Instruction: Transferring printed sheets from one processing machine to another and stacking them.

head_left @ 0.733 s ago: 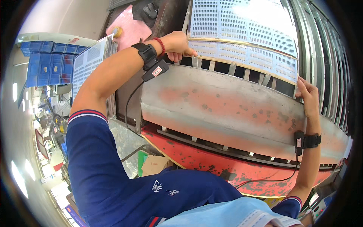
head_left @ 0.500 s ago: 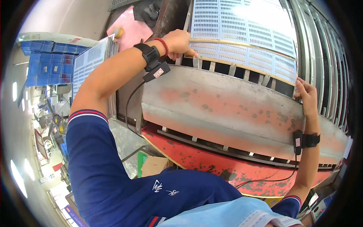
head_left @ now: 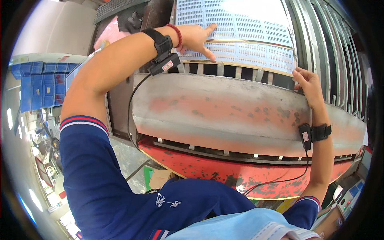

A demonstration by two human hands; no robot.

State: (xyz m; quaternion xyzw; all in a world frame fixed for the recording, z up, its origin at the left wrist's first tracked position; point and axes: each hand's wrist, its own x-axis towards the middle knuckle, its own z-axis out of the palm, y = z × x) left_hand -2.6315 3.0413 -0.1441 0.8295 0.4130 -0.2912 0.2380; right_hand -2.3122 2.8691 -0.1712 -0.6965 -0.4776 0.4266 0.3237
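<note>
A thin, light-blue panel with rows of small slots (head_left: 256, 56) lies at the near end of the metal rails, with a brownish strip along its near edge. Just beyond it is a larger slotted panel (head_left: 246, 28) of the same kind, glaring white at the far side. My left hand (head_left: 196, 38) is spread over the left part, index finger reaching across onto the larger panel and thumb at the near panel's front edge. At the near panel's right corner, my right hand (head_left: 310, 86) pinches the edge between thumb and fingers.
A worn grey metal guard (head_left: 220, 108) with reddish patches runs across in front of me, above a chipped red body (head_left: 192, 168). Metal rails (head_left: 320, 52) extend at the right. Blue crates (head_left: 38, 86) are stacked at the left. Cables hang from both wrist straps.
My left hand has come off the panel's left corner and opened, its fingers now spread over both panels. The right hand stays at the right corner. The whole view has shifted a little.
</note>
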